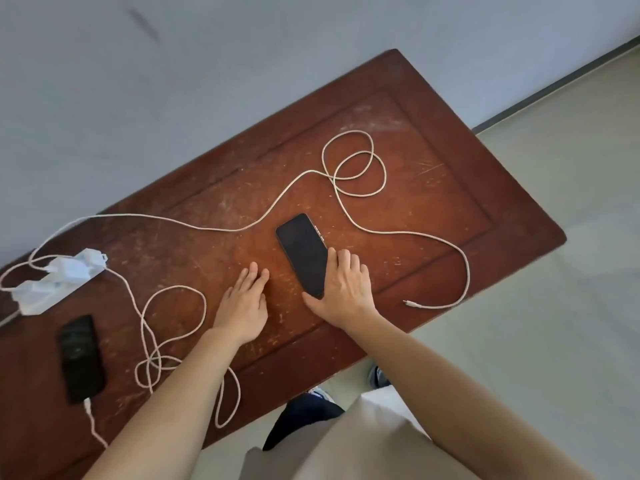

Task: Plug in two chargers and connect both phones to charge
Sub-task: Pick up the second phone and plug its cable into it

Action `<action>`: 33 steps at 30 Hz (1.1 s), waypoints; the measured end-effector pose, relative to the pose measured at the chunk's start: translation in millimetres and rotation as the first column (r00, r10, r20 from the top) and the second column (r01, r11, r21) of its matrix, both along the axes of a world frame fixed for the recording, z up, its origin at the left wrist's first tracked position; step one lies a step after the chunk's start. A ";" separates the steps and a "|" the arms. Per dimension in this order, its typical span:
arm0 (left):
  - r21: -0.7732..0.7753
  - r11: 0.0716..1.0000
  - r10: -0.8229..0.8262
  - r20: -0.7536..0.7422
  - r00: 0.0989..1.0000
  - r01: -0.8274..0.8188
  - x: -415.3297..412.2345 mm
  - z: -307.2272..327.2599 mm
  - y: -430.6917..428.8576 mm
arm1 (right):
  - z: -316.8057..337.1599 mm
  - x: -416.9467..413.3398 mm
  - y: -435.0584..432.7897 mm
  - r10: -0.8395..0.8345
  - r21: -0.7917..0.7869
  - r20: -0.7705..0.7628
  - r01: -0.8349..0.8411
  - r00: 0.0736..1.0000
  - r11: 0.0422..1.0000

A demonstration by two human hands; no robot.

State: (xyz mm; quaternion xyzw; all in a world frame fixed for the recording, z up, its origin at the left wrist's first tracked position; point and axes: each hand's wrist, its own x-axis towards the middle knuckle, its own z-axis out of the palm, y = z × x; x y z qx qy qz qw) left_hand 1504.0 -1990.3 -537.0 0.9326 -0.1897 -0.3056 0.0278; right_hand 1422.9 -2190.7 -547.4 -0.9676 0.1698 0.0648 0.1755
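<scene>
On a worn brown wooden table (433,216) a black phone (303,251) lies face up in the middle. My right hand (344,289) rests flat over its near end, thumb under the corner. Flat on the wood just left of it is my left hand (244,303), holding nothing. A white power strip (55,284) at the left edge carries two white chargers. One white cable (360,168) runs from it in loops to a free plug (410,302) right of my right hand. A second black phone (81,358) at the near left has a white cable (173,327) plugged into its end.
The table stands against a pale grey wall (242,64). Light floor (554,306) lies to the right and near side. Below the table edge I see my dark trouser leg and shoes (379,375). The second cable's loops hang over the near edge.
</scene>
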 end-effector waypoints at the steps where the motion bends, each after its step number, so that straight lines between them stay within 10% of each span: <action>1: -0.008 1.000 0.014 -0.013 1.000 -0.014 1.3 0.6 -0.9 | 2.4 1.2 -2.3 -0.011 0.024 -0.003 0.011 1.000 1.000; 9: -0.114 0.961 0.235 -0.140 0.962 -0.251 11.9 28.1 -22.5 | 32.3 -8.3 -22.2 -0.220 0.312 -0.212 0.279 0.952 0.908; 13: -0.307 0.665 0.508 -0.482 0.713 -0.681 5.5 52.4 -57.1 | 44.5 -31.2 -24.1 -0.358 0.710 -0.184 0.376 0.915 0.596; 17: -0.356 0.393 0.313 -0.815 0.488 -0.848 -5.0 60.5 -83.7 | 54.5 -53.5 -21.2 -0.368 0.803 0.018 0.206 0.930 0.560; 21: -0.255 0.121 0.125 -0.955 0.269 -0.959 -14.3 66.6 -102.9 | 58.7 -68.1 -14.7 -0.336 0.736 0.096 0.160 0.937 0.658; 27: -0.315 -0.027 0.247 -0.922 0.299 -0.949 -18.0 72.6 -112.9 | 54.8 -84.0 -31.3 -0.329 0.728 -0.126 0.312 0.936 0.610; 33: -0.337 -0.102 0.260 -0.917 0.302 -0.936 -5.9 78.2 -92.2 | 19.3 -107.4 -62.1 -0.377 0.088 -0.111 0.387 0.920 0.918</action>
